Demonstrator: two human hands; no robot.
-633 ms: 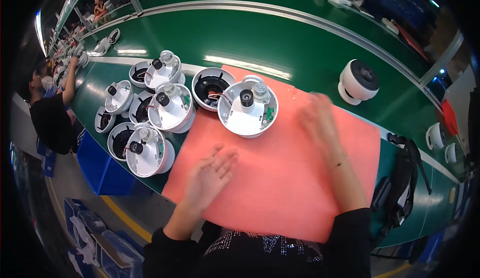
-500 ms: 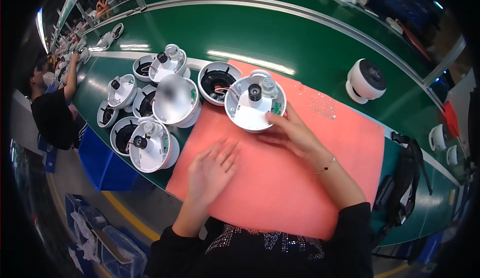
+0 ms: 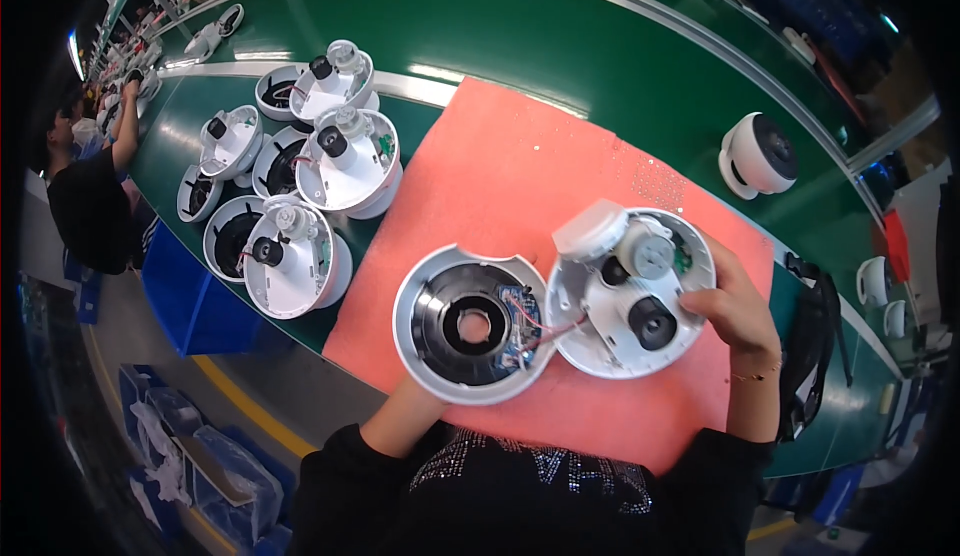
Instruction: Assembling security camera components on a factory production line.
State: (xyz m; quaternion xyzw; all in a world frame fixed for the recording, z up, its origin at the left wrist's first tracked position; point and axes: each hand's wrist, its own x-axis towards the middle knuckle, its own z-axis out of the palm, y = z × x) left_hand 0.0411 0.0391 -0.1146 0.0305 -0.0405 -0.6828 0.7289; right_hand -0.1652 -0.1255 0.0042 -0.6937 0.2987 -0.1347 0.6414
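Over the pink mat (image 3: 500, 176) I hold a round white camera that is opened into two halves, joined by thin reddish wires. My right hand (image 3: 738, 301) grips the white half (image 3: 645, 286) by its right rim, thumb on the edge. That half carries a black lens, a clear round part and a flap-like white piece at its top. On the left is the black-lined cover half (image 3: 455, 301), with a blue circuit board inside. My left hand (image 3: 417, 404) supports it from underneath; only the wrist side shows and the fingers are hidden.
Several opened white cameras (image 3: 290, 256) stand at the left on the green bench. A closed white camera (image 3: 757, 156) stands at the far right. Small shiny dots (image 3: 645, 188) lie on the mat. A black strap (image 3: 815, 346) lies at the right edge. A co-worker (image 3: 90, 176) sits far left.
The opened camera has come nearer and right, now tilted toward me, with its halves side by side. My left hand, formerly bare over the mat, has gone beneath the cover half.
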